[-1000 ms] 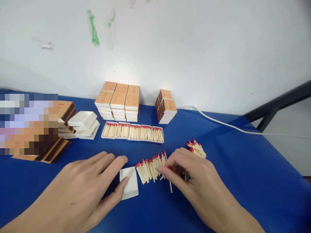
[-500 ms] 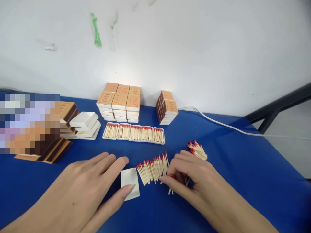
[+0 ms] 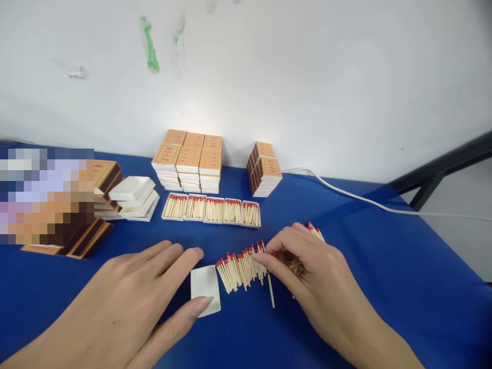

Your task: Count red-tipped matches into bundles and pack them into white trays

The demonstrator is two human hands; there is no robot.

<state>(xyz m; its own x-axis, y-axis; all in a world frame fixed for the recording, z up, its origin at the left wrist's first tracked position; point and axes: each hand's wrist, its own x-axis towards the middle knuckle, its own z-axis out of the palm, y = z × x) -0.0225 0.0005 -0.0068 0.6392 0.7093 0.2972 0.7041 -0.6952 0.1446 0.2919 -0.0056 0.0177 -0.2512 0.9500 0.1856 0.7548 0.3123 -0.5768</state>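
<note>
My left hand (image 3: 142,292) lies with its fingers stretched out on the left. Its thumb rests over an empty white matchbox tray (image 3: 203,281). Just right of that tray, red-tipped matches (image 3: 240,269) are spread in a slanting row. At the row's right end my right hand (image 3: 303,266) is curled, thumb and fingertips close together. Match ends show inside its curl, though the fingers hide most of them. One loose match (image 3: 271,292) lies below the thumb. More matches (image 3: 315,231) stick out behind the right hand.
Several filled trays (image 3: 214,210) stand in a line beyond the matches. Stacked matchboxes (image 3: 188,159) and a smaller stack (image 3: 265,169) are near the wall. Empty trays (image 3: 136,197) and matchbox sleeves (image 3: 86,241) sit on the left. A white cable (image 3: 346,193) crosses the back right.
My right hand has shifted slightly up, and match ends now show within its curl. One match below the thumb is more exposed. My left hand has hardly moved.
</note>
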